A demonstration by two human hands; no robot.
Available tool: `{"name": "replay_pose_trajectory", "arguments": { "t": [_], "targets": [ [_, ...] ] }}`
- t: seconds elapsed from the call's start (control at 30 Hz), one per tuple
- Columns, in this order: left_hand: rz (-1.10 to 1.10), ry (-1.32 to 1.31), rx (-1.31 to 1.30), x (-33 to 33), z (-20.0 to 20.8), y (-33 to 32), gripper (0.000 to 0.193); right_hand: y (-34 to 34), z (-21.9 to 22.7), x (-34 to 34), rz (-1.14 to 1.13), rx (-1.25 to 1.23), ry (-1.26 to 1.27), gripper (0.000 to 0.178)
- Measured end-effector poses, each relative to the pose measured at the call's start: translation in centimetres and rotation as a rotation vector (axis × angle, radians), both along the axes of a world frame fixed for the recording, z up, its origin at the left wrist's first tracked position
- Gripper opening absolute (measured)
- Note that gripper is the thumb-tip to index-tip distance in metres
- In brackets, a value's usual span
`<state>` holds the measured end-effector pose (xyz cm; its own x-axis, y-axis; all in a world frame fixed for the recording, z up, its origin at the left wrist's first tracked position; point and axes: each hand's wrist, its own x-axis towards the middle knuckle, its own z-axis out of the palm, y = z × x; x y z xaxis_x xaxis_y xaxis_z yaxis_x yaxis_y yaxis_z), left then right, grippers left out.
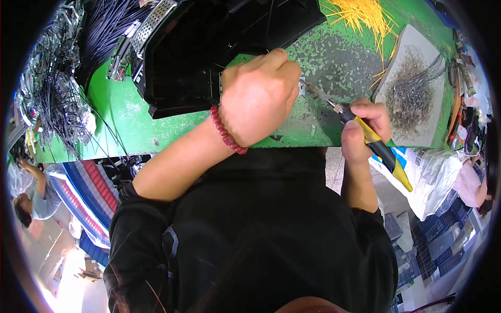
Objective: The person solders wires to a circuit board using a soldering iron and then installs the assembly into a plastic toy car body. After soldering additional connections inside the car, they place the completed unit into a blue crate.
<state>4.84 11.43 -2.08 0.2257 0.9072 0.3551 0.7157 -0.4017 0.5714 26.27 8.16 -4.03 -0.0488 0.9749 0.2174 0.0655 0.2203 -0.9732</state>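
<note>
My right hand [366,125] is closed round the yellow and black handle of a soldering iron [377,142]. The iron's metal tip points up and left, reaching close to a small whitish piece [302,87] beside my left fingers. My left hand [263,96], with a red bead bracelet [224,131] on its wrist, is closed over the edge of a large black plastic housing [180,62]. Its fingertips are turned down and hidden, so what they pinch cannot be made out. A thin dark wire rises from near this hand across the housing.
On the green table [112,117], yellow wires [362,18] lie at the far right. A grey slab [412,94] bears dark crumbs and thin wires. Black wires [107,31] and shiny metal parts [57,99] crowd the left. Other people [39,193] are at both sides.
</note>
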Motion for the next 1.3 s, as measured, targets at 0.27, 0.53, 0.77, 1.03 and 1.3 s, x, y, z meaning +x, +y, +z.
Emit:
{"name": "replay_pose_trajectory", "arguments": {
  "t": [0.27, 0.53, 0.77, 1.03, 1.3],
  "targets": [
    [-0.003, 0.003, 0.0, 0.0, 0.0, 0.0, 0.013, -0.2, -0.4, 0.3, -0.04, 0.062, 0.013, 0.026],
    [-0.024, 0.032, -0.014, -0.1, 0.3, 0.0, 0.01, 0.1, 0.1, -0.2, -0.024, 0.033, 0.073, 0.026],
    [-0.026, 0.122, -0.035, 0.0, 0.5, -0.5, 0.017, 0.2, 0.1, -0.1, -0.027, 0.036, 0.089, 0.025],
    [-0.041, 0.068, 0.052, 0.0, -0.3, -0.6, 0.014, 0.2, 0.2, -0.4, -0.025, 0.014, 0.114, 0.027],
    [-0.048, 0.114, 0.074, -0.1, -0.6, -0.8, 0.011, 0.2, 0.1, -0.2, -0.007, 0.01, 0.093, 0.027]
  ]
}}
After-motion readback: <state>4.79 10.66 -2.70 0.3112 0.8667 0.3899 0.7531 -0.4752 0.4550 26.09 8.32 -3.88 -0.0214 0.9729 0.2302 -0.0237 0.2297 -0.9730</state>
